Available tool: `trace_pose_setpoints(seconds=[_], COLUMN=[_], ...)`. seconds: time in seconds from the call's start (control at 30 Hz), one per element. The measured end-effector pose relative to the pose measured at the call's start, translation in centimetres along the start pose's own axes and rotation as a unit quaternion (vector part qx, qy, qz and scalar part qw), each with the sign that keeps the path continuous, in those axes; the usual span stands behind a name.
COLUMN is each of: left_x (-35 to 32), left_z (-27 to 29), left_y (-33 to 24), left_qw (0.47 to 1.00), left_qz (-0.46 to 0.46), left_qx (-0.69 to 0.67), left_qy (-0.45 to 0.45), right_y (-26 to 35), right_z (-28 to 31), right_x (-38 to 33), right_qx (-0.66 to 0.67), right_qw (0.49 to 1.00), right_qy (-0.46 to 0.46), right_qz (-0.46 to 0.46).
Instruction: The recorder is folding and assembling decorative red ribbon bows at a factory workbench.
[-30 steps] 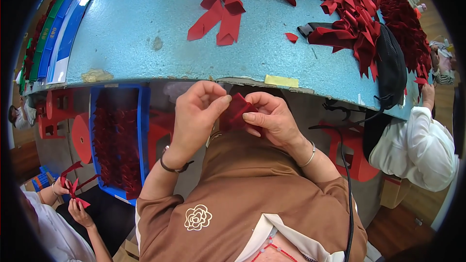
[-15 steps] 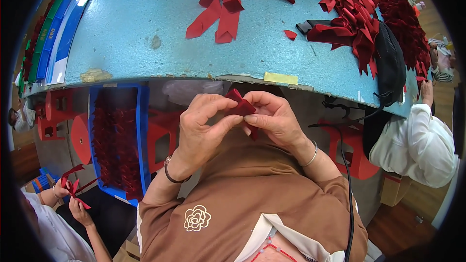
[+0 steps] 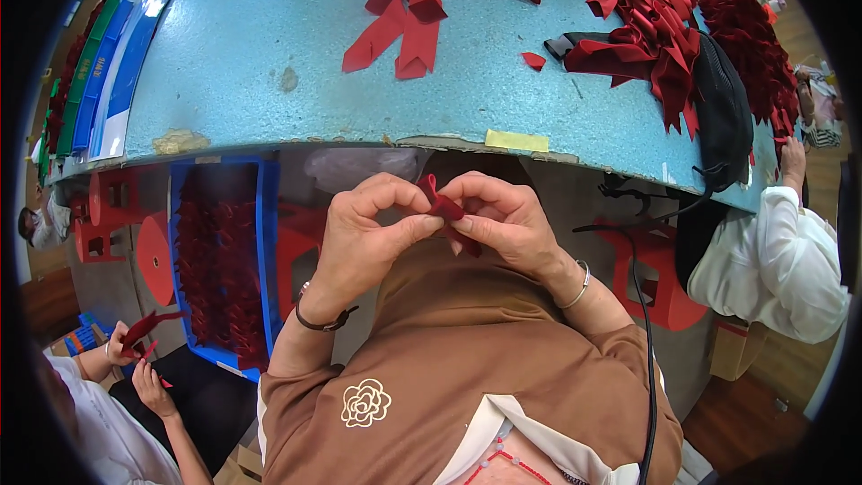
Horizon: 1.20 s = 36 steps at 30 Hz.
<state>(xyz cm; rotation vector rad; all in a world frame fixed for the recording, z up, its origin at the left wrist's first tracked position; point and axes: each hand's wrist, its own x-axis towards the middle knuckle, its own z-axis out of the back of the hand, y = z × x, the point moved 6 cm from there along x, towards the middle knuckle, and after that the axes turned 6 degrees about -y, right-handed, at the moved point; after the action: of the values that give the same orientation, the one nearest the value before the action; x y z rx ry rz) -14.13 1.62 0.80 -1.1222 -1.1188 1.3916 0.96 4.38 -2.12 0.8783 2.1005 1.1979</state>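
Just below the table's near edge, both my hands pinch one dark red ribbon [image 3: 446, 207], folded into a loop that sticks up between them. My left hand [image 3: 375, 226] grips its left side between thumb and forefinger. On the other side, my right hand [image 3: 512, 226] pinches the folded part, with a tail of ribbon hanging beneath the fingers. Beyond, on the blue table [image 3: 233, 63], lies a cut ribbon piece [image 3: 391, 36] with two tails, beside a heap of red ribbons [image 3: 651, 54].
A blue crate [image 3: 268, 260] of red ribbon bows stands left of me. A black pouch [image 3: 723, 117] and a cable [image 3: 636, 332] are at the right. Co-workers sit on both sides; the left one's hands [image 3: 148, 377] hold red ribbon. Red stools [image 3: 660, 287] stand under the table.
Between my hands the ribbon has turned from a wider flat fold into a narrower upright loop. My fingers have shifted slightly on it. The left co-worker's ribbon has moved too.
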Motion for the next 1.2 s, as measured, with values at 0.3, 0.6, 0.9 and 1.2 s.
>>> trace_pose_setpoints(seconds=[0.3,0.6,0.9,1.2], left_x=[-10.0,-17.5,-19.4,-20.7], left_z=[8.8,11.8,15.8,18.2], left_y=[-9.4,-7.7,-6.1,-3.9], left_qw=[0.98,0.996,0.992,0.997], left_qz=[-0.173,-0.05,-0.097,-0.043], left_qx=[0.077,-0.076,-0.008,-0.062], left_qy=[-0.063,-0.019,-0.075,-0.025], right_y=[2.9,0.4,-2.3,-4.5], right_z=[-14.6,-21.3,-23.9,-26.0], right_x=[-4.6,-8.8,-7.5,-6.9], right_qx=[-0.105,-0.115,-0.176,-0.232], right_qw=[0.984,0.992,0.979,0.965], right_qy=[-0.147,-0.019,-0.042,-0.037], right_qz=[-0.004,0.051,0.096,0.116])
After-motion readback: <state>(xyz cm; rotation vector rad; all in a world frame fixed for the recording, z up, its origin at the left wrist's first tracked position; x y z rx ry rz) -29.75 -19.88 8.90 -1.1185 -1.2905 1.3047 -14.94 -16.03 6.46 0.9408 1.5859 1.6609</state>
